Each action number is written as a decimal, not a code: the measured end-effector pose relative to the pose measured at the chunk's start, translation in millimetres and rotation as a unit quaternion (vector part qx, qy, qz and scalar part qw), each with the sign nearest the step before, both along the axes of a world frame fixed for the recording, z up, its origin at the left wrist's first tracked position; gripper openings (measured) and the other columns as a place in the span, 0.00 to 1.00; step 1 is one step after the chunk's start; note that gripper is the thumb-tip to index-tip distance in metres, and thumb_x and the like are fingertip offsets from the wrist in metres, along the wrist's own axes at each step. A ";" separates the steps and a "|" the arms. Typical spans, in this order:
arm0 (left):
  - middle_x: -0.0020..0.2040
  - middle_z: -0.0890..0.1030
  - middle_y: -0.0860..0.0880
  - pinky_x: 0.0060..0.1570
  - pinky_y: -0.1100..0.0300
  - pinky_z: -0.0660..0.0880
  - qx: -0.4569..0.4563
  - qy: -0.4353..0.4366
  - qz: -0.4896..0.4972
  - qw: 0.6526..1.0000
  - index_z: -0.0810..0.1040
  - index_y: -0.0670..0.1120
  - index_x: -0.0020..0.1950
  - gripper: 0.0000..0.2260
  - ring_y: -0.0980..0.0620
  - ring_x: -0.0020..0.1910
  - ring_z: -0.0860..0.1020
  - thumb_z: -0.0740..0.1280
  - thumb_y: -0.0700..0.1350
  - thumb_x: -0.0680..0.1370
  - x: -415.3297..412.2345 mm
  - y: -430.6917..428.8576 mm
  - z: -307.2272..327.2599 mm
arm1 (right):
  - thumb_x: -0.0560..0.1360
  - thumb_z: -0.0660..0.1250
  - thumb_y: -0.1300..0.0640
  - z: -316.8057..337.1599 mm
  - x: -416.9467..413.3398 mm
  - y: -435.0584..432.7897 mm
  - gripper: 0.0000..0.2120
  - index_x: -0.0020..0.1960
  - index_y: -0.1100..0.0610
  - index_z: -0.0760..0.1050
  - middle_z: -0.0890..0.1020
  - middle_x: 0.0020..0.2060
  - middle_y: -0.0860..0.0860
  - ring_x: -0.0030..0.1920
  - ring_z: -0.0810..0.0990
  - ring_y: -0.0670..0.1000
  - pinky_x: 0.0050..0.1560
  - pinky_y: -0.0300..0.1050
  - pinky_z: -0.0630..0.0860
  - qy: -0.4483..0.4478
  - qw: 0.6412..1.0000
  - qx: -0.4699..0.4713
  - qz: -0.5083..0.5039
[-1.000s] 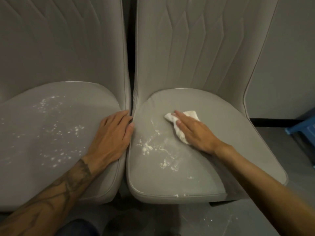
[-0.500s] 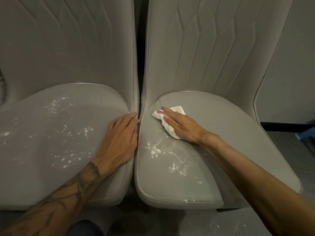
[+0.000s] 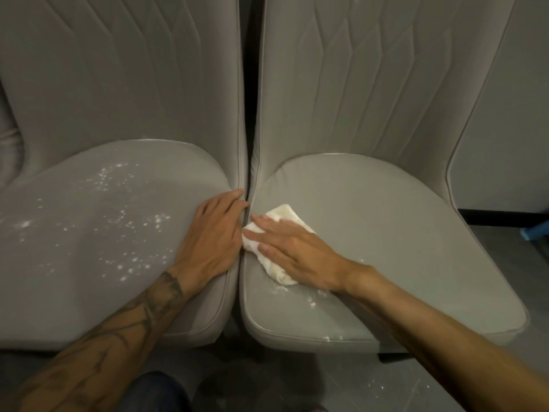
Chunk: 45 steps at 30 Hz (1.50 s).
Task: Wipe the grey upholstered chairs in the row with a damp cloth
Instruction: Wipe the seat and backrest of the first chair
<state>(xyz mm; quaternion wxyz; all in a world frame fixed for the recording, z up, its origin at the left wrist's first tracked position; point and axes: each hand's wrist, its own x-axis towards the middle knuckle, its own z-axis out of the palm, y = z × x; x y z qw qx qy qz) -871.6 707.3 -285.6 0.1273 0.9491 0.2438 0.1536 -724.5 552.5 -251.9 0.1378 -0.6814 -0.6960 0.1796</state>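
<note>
On the seat of the right-hand grey upholstered chair (image 3: 386, 227), near its left edge and just beside the gap between the two chairs: a crumpled white cloth (image 3: 286, 215), pressed down under the right hand (image 3: 297, 251), fingers straight, slightly spread, curled round nothing. Laid palm-down on the right edge of the left-hand grey upholstered chair (image 3: 89, 248): the left hand (image 3: 212, 239), fingers relaxed and nearly straight, gripping nothing, fingertips at the gap. Scattered white powder specks (image 3: 127, 221) across the left seat, a few more by the cloth's near end.
</note>
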 end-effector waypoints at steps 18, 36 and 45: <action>0.76 0.73 0.44 0.74 0.47 0.64 0.011 -0.003 0.009 1.000 0.78 0.43 0.69 0.20 0.43 0.74 0.72 0.57 0.41 0.80 0.4 1.2 0.5 | 0.87 0.50 0.48 -6.2 -33.4 -77.5 0.22 0.81 0.47 0.55 0.54 0.81 0.44 0.80 0.49 0.41 0.80 0.43 0.51 -0.040 0.997 0.015 0.071; 0.76 0.73 0.44 0.74 0.46 0.65 0.011 -0.001 0.015 1.000 0.77 0.42 0.69 0.20 0.42 0.74 0.72 0.56 0.42 0.79 0.5 -0.8 1.6 | 0.87 0.46 0.46 -14.0 -61.8 -89.1 0.23 0.81 0.47 0.54 0.52 0.82 0.47 0.81 0.50 0.45 0.80 0.46 0.51 -0.093 0.995 0.026 0.025; 0.77 0.73 0.44 0.75 0.48 0.63 0.011 0.007 0.009 1.000 0.77 0.43 0.70 0.21 0.43 0.75 0.71 0.55 0.44 0.81 1.1 1.3 0.0 | 0.87 0.47 0.45 -11.7 -5.6 -112.3 0.23 0.81 0.45 0.55 0.56 0.80 0.44 0.80 0.54 0.42 0.80 0.46 0.54 -0.057 0.988 0.031 -0.141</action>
